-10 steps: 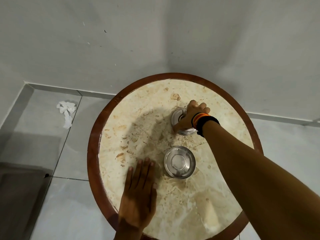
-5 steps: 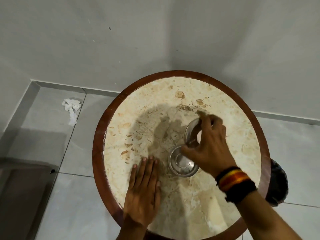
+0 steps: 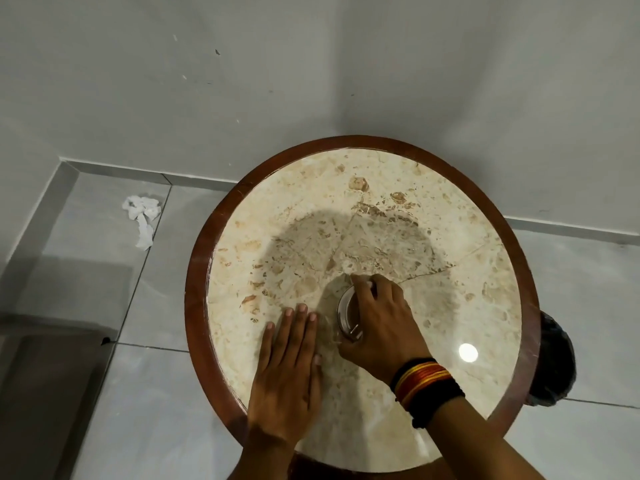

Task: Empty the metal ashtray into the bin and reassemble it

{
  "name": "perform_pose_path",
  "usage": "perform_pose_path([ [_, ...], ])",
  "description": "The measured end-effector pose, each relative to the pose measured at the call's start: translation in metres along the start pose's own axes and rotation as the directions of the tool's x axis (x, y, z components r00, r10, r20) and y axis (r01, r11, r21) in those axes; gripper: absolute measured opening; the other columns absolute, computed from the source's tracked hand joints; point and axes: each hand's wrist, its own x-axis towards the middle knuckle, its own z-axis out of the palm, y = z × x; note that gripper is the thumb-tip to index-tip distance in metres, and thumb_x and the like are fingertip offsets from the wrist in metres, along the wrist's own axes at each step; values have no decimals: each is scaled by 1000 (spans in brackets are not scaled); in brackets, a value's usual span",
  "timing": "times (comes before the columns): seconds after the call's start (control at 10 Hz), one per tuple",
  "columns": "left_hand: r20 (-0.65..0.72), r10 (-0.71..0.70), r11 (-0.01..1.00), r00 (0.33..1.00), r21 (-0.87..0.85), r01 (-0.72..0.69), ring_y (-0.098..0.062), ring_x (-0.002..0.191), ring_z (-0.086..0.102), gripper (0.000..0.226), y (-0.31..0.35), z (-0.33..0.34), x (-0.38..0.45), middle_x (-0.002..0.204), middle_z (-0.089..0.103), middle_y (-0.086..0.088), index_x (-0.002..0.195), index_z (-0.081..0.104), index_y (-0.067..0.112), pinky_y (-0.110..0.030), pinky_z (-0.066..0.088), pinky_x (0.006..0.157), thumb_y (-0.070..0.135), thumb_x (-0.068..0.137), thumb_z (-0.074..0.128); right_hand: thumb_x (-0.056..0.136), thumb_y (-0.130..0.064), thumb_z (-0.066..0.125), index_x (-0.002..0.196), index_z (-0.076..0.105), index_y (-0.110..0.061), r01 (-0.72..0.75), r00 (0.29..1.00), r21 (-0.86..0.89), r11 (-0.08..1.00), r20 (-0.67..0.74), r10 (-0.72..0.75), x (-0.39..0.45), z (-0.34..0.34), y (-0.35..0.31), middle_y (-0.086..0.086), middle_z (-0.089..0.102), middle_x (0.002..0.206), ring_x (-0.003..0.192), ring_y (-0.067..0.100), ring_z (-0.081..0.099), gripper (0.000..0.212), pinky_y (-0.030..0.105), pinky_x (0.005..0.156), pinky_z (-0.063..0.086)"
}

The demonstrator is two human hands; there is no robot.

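Since half a second ago right hand [image 3: 381,327] has lowered the round metal ashtray lid onto the shiny steel ashtray bowl [image 3: 348,318] under its clamped fingertips, left hand [image 3: 289,372] flat beside, fingers together on round marble-topped table [image 3: 467,271], so reassembly looks nearly finished.

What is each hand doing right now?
Left hand: open, flat on the table, holding nothing.
Right hand: closed over the ashtray.
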Motion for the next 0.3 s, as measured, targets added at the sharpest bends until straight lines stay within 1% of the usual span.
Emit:
perform_pose_path([
  [0.1,28,-15,1000,1000,0,15,-33,158,37,60,0,1,-2,170,41,-11,160,44,9,-54,31,123,32,106,32,75,-58,70,161,15,-19,30,1000,-4,1000,-7,-30,-1,5,3,9,24,160,148,31,23,110,44,120,32],
  [0.2,39,-14,999,999,-28,16,-30,161,32,60,-2,3,1,173,37,-9,163,40,10,-52,26,127,32,107,32,77,-74,60,163,-2,-19,-8,999,62,998,-38,11,-1,0,7,10,2,170,156,31,4,119,50,126,18],
  [0.3,26,-40,996,999,-76,42,-28,163,28,61,1,-1,-5,173,34,-8,164,36,10,-51,23,129,33,108,32,90,-73,46,164,2,-14,23,953,109,994,-304,12,-8,-9,6,9,-6,171,158,26,-6,104,50,127,8],
])
